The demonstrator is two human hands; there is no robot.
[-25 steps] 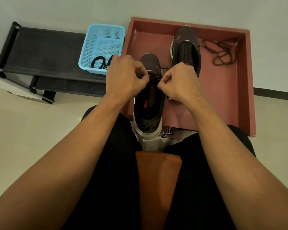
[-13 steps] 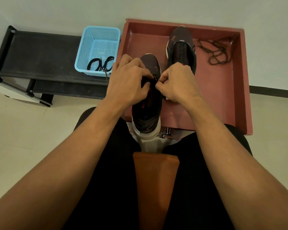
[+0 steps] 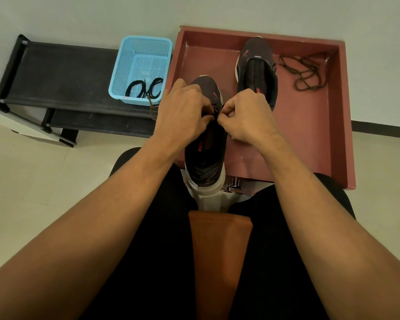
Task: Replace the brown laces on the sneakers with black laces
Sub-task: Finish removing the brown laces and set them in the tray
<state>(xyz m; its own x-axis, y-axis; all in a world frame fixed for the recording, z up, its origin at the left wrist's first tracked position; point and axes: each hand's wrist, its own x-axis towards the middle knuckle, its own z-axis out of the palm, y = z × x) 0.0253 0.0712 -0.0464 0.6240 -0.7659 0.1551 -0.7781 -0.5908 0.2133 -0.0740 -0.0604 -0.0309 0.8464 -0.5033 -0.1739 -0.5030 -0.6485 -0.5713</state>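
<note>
Both hands have drawn closer over the near sneaker, left hand and right hand pinching its lace at the eyelets. A second sneaker and loose brown lace lie in the red tray; black laces sit in the blue basket

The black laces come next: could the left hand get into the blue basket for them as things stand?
Probably yes. The blue basket is open-topped, just beyond the left hand, with the black laces lying uncovered. But its fingers are busy at the near sneaker and must let go first.
</note>
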